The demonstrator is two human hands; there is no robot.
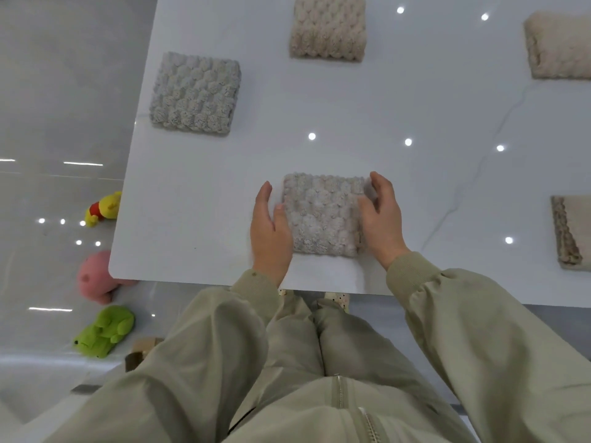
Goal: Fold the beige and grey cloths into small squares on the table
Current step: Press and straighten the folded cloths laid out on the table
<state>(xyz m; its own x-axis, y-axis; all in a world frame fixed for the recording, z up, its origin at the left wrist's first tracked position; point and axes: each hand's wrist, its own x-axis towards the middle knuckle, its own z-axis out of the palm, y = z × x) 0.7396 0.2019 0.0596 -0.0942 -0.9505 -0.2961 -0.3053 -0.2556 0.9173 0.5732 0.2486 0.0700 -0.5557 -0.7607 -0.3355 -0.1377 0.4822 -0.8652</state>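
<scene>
Folded cloth (323,215), small fluffy square near the counter's (198,219) front edge, left hand (270,228) straight-fingered against its left side, right hand (382,215) relaxed over its right edge, gripping nothing, grey square (195,92) and beige square (327,27) farther back

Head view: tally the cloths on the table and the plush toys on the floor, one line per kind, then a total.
Cloths: 5
Plush toys: 3
Total: 8
</scene>
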